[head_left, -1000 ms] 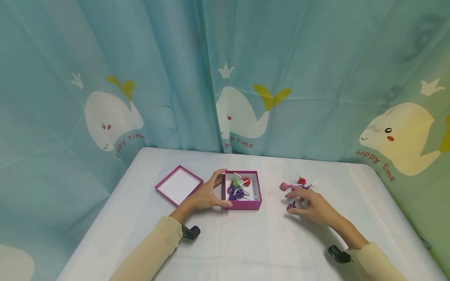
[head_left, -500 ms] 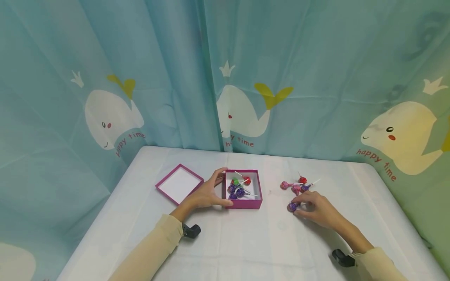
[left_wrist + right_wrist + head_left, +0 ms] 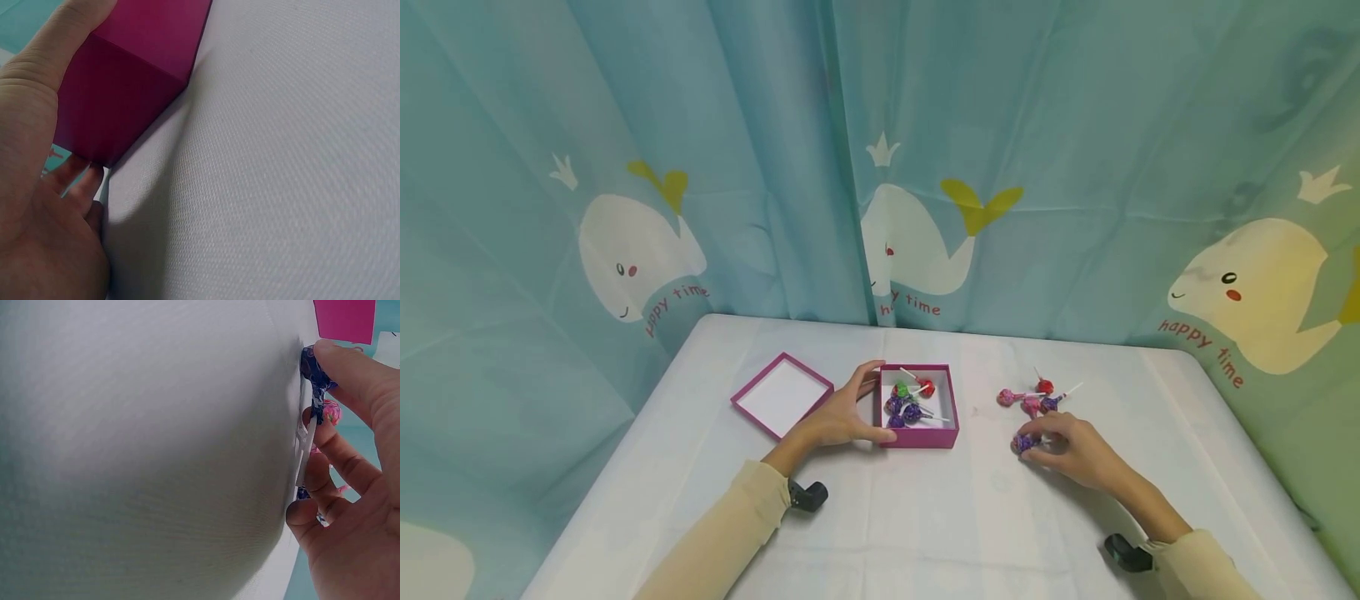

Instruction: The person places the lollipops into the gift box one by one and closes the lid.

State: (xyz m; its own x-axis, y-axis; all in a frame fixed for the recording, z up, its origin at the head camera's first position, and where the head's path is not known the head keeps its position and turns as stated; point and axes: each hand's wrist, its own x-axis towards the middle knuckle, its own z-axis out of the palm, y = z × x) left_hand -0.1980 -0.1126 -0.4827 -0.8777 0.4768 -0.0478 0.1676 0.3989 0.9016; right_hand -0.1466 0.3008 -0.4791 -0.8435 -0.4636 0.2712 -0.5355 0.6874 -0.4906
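Lollipops partly boxed, one more in my right hand

I count about five lollipops already lying in the box near the table's middle, so the filling looks roughly half done; about four lollipops remain in a loose pile toward the right edge. My right hand curls its fingers round a purple lollipop at the near side of that pile, thumb on the wrapper, stick along the fingers, and it is not yet lifted off the cloth. My left hand grips the box's left wall, thumb at the near corner, fingers at the far one. The lid lies upside down, just left of that hand. Nothing stands between pile and box.
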